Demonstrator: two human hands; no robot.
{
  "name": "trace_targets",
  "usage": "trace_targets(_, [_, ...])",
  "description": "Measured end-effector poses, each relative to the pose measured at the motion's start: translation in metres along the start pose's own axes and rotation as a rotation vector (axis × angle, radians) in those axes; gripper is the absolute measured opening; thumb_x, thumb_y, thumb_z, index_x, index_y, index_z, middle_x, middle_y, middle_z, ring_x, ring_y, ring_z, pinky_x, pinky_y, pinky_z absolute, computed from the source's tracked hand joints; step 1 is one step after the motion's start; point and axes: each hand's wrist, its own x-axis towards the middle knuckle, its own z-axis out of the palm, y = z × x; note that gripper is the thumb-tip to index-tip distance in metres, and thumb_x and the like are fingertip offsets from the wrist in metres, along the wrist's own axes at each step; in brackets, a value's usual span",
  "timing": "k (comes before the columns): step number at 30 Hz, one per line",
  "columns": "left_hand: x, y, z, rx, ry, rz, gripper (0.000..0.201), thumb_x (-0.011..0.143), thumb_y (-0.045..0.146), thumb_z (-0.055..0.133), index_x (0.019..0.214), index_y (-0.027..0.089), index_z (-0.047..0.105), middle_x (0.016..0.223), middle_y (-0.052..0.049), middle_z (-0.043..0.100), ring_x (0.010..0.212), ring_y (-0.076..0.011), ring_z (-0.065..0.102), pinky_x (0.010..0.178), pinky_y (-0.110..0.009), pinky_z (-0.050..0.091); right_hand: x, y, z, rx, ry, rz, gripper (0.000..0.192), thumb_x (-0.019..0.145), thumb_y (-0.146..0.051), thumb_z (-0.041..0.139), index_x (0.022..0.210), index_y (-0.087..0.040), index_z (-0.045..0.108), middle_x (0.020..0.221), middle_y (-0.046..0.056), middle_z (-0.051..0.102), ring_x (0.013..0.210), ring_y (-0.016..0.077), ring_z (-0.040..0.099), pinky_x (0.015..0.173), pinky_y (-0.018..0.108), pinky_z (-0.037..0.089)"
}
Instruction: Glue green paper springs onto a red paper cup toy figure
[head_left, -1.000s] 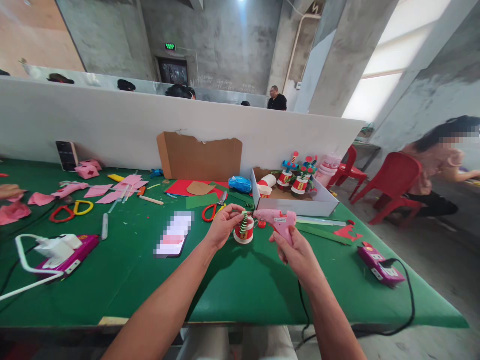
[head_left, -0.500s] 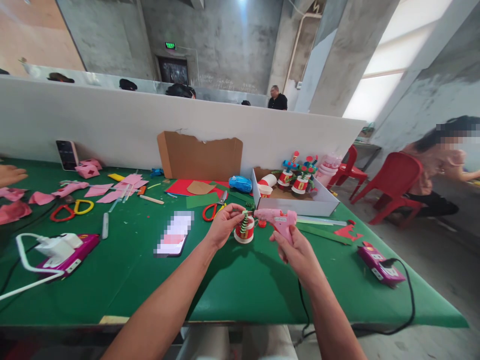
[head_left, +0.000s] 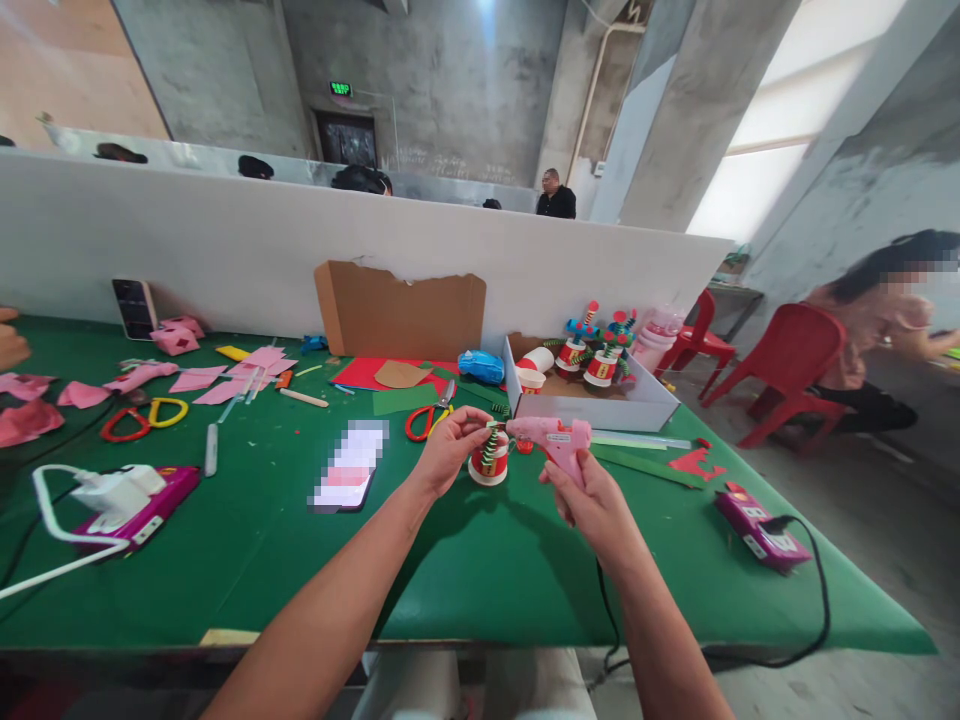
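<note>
A: Green felt surface, near edge along 6 o'clock, right corner tapering at 4 o'clock. White partition wall closes off 12 o'clock. Concrete room behind, bright windows at 2.

B: Open room?

A: Bare felt from centre down to 6 and out toward 8. Clutter at 10: pink paper scraps, yellow and red scissors. Red-handled scissors just past the hands at 12.

B: Hands?

A: Left hand pinches the top of a small red-and-white cup with a green spiral on it; cup stands on the felt at centre. Right hand is closed around a pink glue gun, nozzle right at the cup's top. Cord drops off the near edge at 5.

B: Around them?

A: White box at 1 o'clock with finished cup figures inside. Torn cardboard leaning on the partition at 12. Blurred phone at 9, near the left hand. Magenta power strip with white plug at 8, another magenta strip at 3, black cable looping off the right edge.

B: Others?

A: Seated person on red chairs at 2, well apart. Another's hand at the far left edge, 9 o'clock.
</note>
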Motion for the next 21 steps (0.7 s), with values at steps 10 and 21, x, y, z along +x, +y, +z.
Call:
trace_targets(10, [0.0,0.004,0.0,-0.099,0.009,-0.011,0.04,0.064,0.037,0.084,0.086,0.016,0.058,0.086,-0.007,0.076,0.071,-0.0185,0.072,0.071,-0.03,0.055,-0.005,-0.01,-0.009,0.029,0.039,0.045,0.041,0.074,-0.057,0.064,0.086,-0.019,0.053,0.063,-0.002,0.061,0.039,0.0069,0.042,0.036,0.021,0.033])
trace_targets(21, [0.002,0.007,-0.009,-0.32,0.001,-0.066,0.028,0.072,0.02,0.078,0.091,0.015,0.058,0.095,-0.008,0.075,0.074,-0.02,0.073,0.072,-0.032,0.058,-0.008,0.051,-0.091,-0.14,0.118,0.312,0.047,0.06,-0.064,0.065,0.071,-0.018,0.059,0.052,-0.003,0.051,0.043,0.0088,0.04,0.041,0.022,0.029])
